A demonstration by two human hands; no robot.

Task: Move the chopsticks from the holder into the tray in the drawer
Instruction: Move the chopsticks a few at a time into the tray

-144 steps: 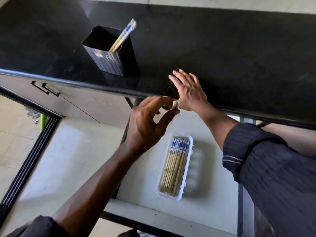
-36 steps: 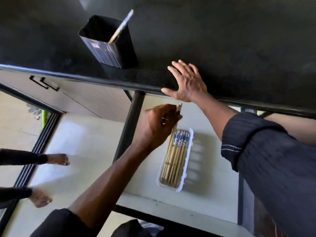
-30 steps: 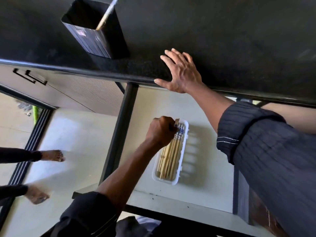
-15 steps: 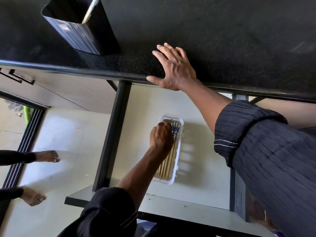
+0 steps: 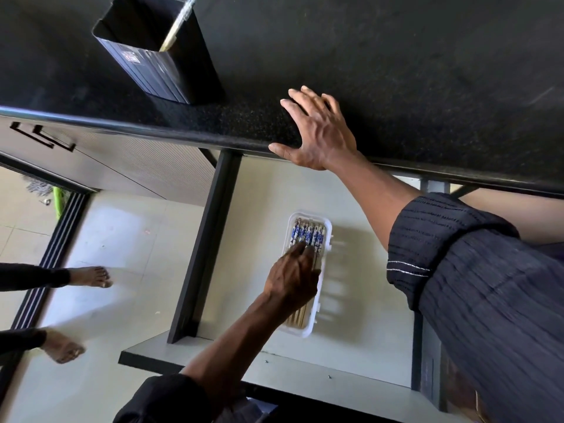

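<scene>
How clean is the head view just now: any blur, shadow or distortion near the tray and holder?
Head view: daylight falls evenly on the drawer, and the tray casts a soft shadow to the picture's right; the left hand over the chopsticks looks slightly smeared; the black holder barely separates from the dark counter; the wide lens bows the counter's edge.

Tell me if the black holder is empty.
Not empty. The holder stands upright on the counter with at least one chopstick leaning inside.
</scene>
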